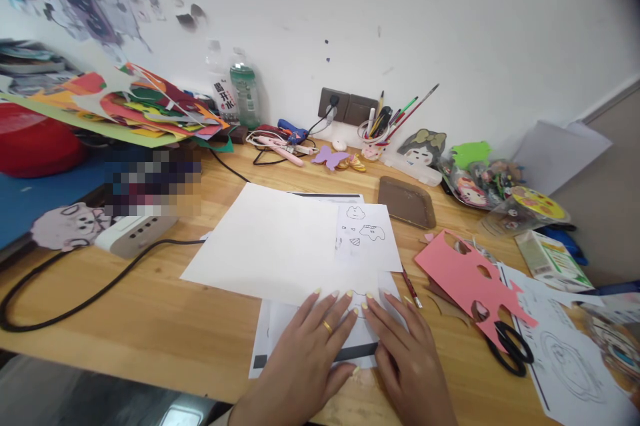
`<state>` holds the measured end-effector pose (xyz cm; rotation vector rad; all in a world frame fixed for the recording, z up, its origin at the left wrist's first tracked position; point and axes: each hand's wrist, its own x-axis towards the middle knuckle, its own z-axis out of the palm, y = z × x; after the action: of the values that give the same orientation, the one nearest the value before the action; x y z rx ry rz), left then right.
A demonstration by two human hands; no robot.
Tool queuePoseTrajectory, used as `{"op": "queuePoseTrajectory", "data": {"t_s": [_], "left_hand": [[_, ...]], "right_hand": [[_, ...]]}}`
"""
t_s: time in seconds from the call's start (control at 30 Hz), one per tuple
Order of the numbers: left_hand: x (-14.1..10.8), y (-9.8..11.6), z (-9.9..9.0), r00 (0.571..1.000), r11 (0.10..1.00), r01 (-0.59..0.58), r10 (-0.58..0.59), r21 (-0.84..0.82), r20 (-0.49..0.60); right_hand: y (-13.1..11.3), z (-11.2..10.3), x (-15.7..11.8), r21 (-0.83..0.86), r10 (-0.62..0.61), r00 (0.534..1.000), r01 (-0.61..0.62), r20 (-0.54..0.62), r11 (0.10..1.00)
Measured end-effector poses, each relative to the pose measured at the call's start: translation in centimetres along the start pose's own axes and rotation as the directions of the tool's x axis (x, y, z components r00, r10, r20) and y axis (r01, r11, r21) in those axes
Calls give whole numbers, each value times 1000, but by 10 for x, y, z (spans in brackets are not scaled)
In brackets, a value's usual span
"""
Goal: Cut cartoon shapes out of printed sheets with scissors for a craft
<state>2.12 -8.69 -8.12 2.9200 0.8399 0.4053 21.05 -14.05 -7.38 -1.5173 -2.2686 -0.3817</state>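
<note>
My left hand (313, 353), with a ring on one finger, lies flat with its fingers stretched out over the lower edge of a stack of paper. Beside it my right hand (407, 346) rests on the same papers, fingers extended, the two sets of fingertips close together. Just beyond the fingertips lies a large blank white sheet (270, 239). A smaller sheet with line drawings (367, 233) sits at its right. Under both hands is a printed sheet with a dark bar (357, 351), partly hidden; a bit of a drawn outline shows between the fingers.
Right of the papers are a brush-like pencil (412, 287), a cut pink sheet (450, 266), black-handled scissors (515, 349) and a brown tray (407, 202). At left stand a white power strip (137, 233) and its cable. Bottles (245, 89) and a pen cup (374, 146) line the wall.
</note>
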Motion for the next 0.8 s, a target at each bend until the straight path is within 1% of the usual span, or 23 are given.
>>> {"op": "queuePoseTrajectory", "data": {"t_s": [0.1,0.2,0.27,0.33,0.4,0.5,0.6,0.67,0.73,0.77,0.8], "left_hand": [[1,1,-3,1000,1000,2,-1,3,-21],[2,3,-4,998,1000,-8,9,24,-56],[5,5,-2,992,998,4,3,60,-127],[9,8,1,976,995,36,-14,96,-218],[15,11,4,963,993,59,-31,98,-267],[25,17,5,964,997,45,-28,59,-264],[31,20,1,959,999,32,-25,22,-283],[29,14,-8,946,999,44,-46,-13,-320],[19,-6,-21,921,993,92,-111,-68,-374],[10,-21,-29,897,985,137,-168,-104,-409],[-1,-39,-37,855,966,218,-259,-142,-449]], "right_hand": [[0,0,0,6,9,1000,-9,11,1000],[-1,2,-1,16,50,999,-50,-2,999],[-1,4,-2,15,85,996,-85,-19,996],[-1,6,-3,12,111,994,-111,-19,994],[-1,7,-4,13,122,992,-122,-20,992],[0,7,-3,21,119,993,-119,-18,993],[0,5,-4,30,112,994,-111,-12,993],[0,5,-4,35,111,994,-111,-10,993],[0,5,-4,42,123,992,-123,-1,992],[0,5,-4,46,133,991,-133,0,990],[-1,5,-5,51,146,989,-146,2,988]]}}
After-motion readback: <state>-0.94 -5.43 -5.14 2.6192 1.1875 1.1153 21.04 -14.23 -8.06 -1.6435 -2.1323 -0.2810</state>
